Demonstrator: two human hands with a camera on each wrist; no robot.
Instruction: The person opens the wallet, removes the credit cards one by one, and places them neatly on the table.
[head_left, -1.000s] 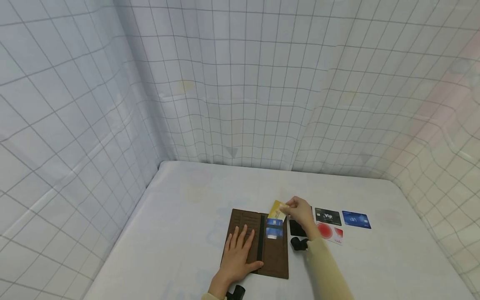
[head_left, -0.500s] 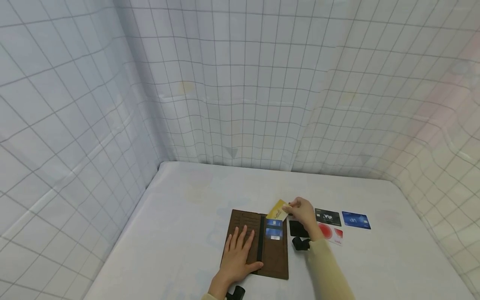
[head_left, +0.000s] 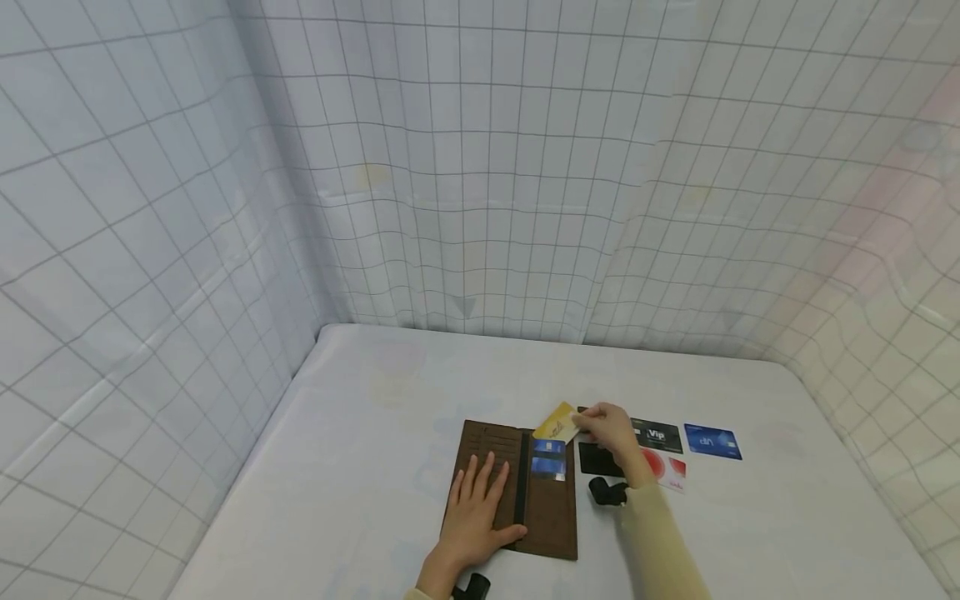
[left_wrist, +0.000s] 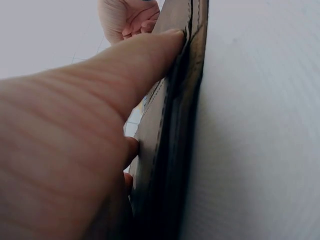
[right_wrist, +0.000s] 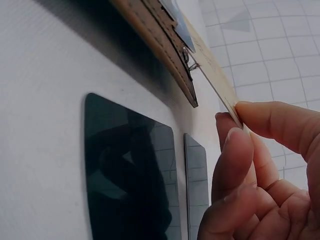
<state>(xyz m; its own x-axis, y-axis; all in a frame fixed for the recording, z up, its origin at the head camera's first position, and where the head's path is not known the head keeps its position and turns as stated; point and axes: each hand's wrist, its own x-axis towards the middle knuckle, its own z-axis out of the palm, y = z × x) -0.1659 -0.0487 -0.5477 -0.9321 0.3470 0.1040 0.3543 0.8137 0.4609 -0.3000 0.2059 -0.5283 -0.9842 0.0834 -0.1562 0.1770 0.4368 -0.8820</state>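
Yellow card (head_left: 555,423), pinched by the right hand (head_left: 611,429), tilts further right, askew to the wallet (head_left: 552,518) beneath the flat left hand (head_left: 472,521).

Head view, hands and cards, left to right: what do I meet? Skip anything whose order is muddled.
Left hand → yellow card → right hand → black Vip card → loose blue card.

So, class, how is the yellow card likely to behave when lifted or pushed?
The yellow card is probably stiff: its edge runs straight beyond the pinch of the right hand. It is likely light, being so thin. Flat-faced, it should slide rather than roll.
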